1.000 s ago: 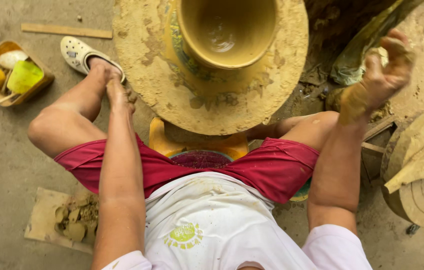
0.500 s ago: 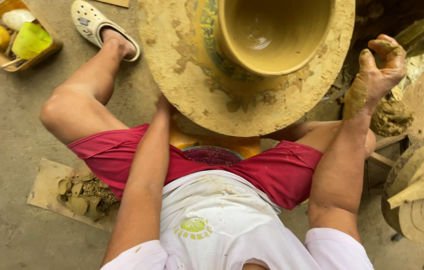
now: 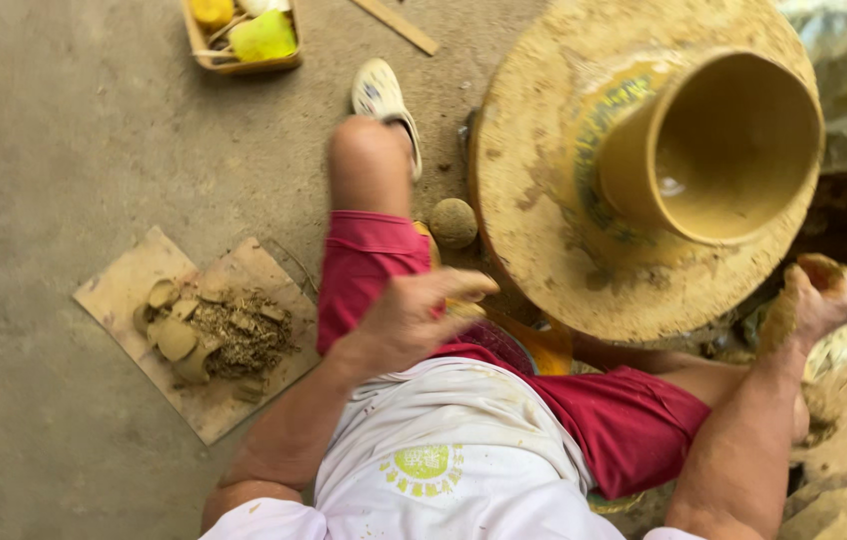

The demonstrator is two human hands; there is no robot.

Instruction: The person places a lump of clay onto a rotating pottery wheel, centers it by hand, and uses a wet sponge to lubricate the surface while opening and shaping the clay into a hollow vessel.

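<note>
A wet clay pot (image 3: 714, 150) stands on a clay-smeared round wheel (image 3: 534, 200) in front of me. My left hand (image 3: 414, 320) hovers over my left thigh, near the wheel's front edge, fingers loosely curled, blurred, holding nothing that I can see. My right hand (image 3: 814, 300) is at the wheel's right front rim, coated in wet clay, fingers closed around a lump of clay. A small clay ball (image 3: 454, 222) lies by my left knee.
A board (image 3: 124, 290) with clay scraps lies on the concrete floor at left. A wooden tray (image 3: 244, 62) with yellow sponges sits at top. My white shoe (image 3: 384, 100) is beside the wheel. Clay heaps lie at right.
My view swung left and tilted. My left hand lifted off my knee to above my thigh. My right hand dropped lower beside the wheel's rim.
</note>
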